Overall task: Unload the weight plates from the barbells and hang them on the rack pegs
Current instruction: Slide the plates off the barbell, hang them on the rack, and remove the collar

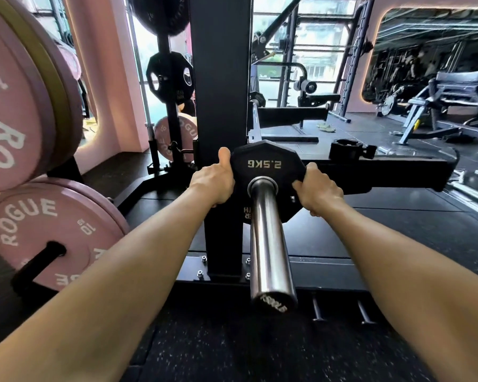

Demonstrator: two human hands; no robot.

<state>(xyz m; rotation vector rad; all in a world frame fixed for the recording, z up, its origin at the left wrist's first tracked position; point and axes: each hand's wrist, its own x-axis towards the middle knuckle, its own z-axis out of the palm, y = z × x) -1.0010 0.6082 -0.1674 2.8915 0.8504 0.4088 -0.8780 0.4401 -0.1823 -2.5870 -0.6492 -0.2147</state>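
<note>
The 2.5 kg plate sits on the barbell sleeve, well in from the sleeve's free end; the left hand grips its left edge, thumb raised along the rim; the right hand grips its right edge, fingers curled round it. Opposed holds on both sides likely keep the plate square to the sleeve so that it slides without binding. A collar lies on the rack base beyond, off the bar, so the sleeve appears free for unloading; pink plates already hang on a storage peg at left.
</note>
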